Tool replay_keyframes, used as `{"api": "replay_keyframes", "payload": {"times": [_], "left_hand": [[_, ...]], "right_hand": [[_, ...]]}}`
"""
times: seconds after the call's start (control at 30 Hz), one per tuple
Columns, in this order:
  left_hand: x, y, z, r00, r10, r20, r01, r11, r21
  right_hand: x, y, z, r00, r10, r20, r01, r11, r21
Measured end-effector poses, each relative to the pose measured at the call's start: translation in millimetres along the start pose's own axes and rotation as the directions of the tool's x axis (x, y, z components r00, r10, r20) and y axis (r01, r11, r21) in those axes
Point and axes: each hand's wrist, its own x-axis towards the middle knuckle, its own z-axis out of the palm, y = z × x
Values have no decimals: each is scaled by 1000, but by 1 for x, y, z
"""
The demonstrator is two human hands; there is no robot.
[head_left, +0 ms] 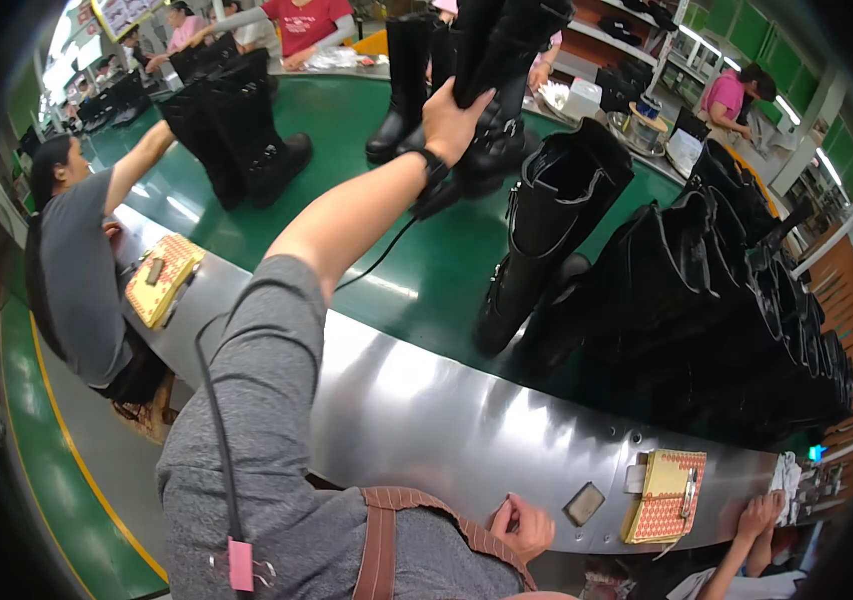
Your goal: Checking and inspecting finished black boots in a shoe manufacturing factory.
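Observation:
My left arm, in a grey sleeve with a dark watch at the wrist, stretches out over the green belt. At its end my left hand (452, 122) is closed round the shaft of a tall black boot (506, 60); most of its fingers are hidden behind the leather. More tall black boots (404, 85) stand just left of it. Low in front of my body, my right hand (524, 528) rests by the metal table edge with its fingers curled in, and no object shows in it. A small dark rectangular block (583, 504) lies to its right.
A buckled boot (551, 215) stands nearer on the belt (386, 270), beside a long row of black boots (686, 300). Patterned pads (666, 495) lie on the metal ledge (426, 410). A co-worker (86, 260) at left reaches toward other boots (236, 125). A cable hangs along my arm.

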Motion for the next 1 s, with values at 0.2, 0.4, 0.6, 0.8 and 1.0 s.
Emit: {"api": "replay_keyframes", "payload": {"times": [0.2,0.4,0.6,0.8,1.0], "left_hand": [[-21,-122,78,926,-351,139,280,885,371],[6,-114,118,849,-472,236,259,763,593],[47,-100,41,619,-602,505,351,787,508],[26,83,-36,839,-346,421,452,874,-182],[-75,216,-131,925,116,361,71,882,-466]], "right_hand": [[-17,15,8,996,44,81,-36,995,-95],[-22,15,9,988,67,142,-50,991,-121],[16,-18,2,993,113,12,-112,991,-74],[19,-24,-9,985,170,31,-170,985,16],[22,-26,-13,987,157,27,-158,987,32]]}}
